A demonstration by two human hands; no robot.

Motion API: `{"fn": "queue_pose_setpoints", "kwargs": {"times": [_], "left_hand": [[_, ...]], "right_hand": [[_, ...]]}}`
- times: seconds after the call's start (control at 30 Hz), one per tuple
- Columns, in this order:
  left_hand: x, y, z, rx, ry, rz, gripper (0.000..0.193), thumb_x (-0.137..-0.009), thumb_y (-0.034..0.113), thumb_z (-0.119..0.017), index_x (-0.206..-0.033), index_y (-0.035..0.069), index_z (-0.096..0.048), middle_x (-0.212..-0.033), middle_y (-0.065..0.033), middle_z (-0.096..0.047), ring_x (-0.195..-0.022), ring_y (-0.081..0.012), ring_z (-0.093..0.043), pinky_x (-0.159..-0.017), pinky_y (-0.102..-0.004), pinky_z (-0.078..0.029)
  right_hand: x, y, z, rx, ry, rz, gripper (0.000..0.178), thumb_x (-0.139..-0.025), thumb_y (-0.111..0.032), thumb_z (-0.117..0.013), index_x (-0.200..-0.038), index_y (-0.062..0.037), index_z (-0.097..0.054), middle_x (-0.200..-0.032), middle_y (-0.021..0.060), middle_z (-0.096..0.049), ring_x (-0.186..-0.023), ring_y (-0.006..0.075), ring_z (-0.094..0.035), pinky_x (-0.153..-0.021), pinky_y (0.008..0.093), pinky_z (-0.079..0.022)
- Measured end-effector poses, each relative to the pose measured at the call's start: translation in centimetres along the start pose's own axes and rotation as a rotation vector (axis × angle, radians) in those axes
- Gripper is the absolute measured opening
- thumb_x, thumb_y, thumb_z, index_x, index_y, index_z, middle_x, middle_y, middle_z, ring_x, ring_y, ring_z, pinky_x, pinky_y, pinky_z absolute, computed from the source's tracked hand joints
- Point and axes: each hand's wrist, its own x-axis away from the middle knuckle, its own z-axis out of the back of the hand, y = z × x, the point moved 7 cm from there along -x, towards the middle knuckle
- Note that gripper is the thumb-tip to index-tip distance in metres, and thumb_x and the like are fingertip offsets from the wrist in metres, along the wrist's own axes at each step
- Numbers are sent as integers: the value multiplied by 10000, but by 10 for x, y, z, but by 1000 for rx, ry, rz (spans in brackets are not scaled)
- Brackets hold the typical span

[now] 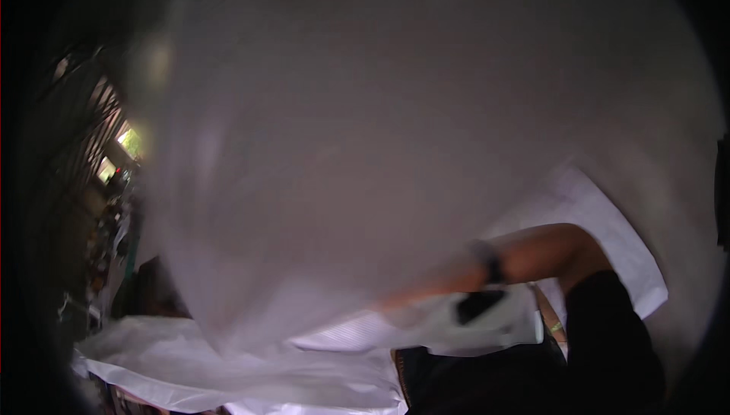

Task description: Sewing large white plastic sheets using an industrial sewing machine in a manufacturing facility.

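Observation:
A large white sheet point(342, 149), thin and smeared by motion, fills most of the head view close in front of me. From the lower right my right arm, in a black sleeve point(612, 331) with a dark band point(489, 261) at the wrist, reaches left across my body. My right hand point(403, 299) is at the sheet's lower edge; its fingers are blurred and partly covered, so their grip cannot be made out. Below that wrist is a pale, sheet-like thing point(449, 331) with a black patch point(480, 306). My left hand does not show.
White sheeting point(175, 362) lies rumpled over a surface at the lower left. Part of another forearm with a yellowish band point(557, 327) shows below my elbow; whose it is cannot be told. At the far left are cluttered items point(103, 255) and a bright window point(131, 143).

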Motion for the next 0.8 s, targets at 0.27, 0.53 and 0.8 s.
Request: {"fn": "queue_pose_setpoints", "kwargs": {"times": [0.27,0.53,0.8], "left_hand": [[34,84,81,-205,153,-279,490,-1008,321,-475,-1379,1,-456,-1317,-143,-527,-1179,-289,-504,-1032,-385,-380],[38,55,90,-267,182,-378,476,-1005,314,-496,-1366,4,-475,-1312,-139,-534,-1175,-286,-508,-1019,-377,-390],[0,69,24,-462,32,-514,462,-1001,306,-517,-1353,8,-494,-1306,-136,-541,-1172,-283,-511,-1006,-370,-399]], "right_hand": [[-233,108,-171,429,-252,-54,496,-939,-217,-568,-1344,37,-436,-1395,204,-472,-1272,363,-466,-1079,455,-373],[-119,129,-71,903,-302,18,658,-838,-240,-703,-1411,-81,-421,-1494,163,-341,-1401,317,-316,-1096,540,-323],[-203,189,-180,884,-471,-85,912,-792,-478,-694,-1531,-163,-262,-1576,168,-202,-1431,418,-224,-1074,690,-242]]}}
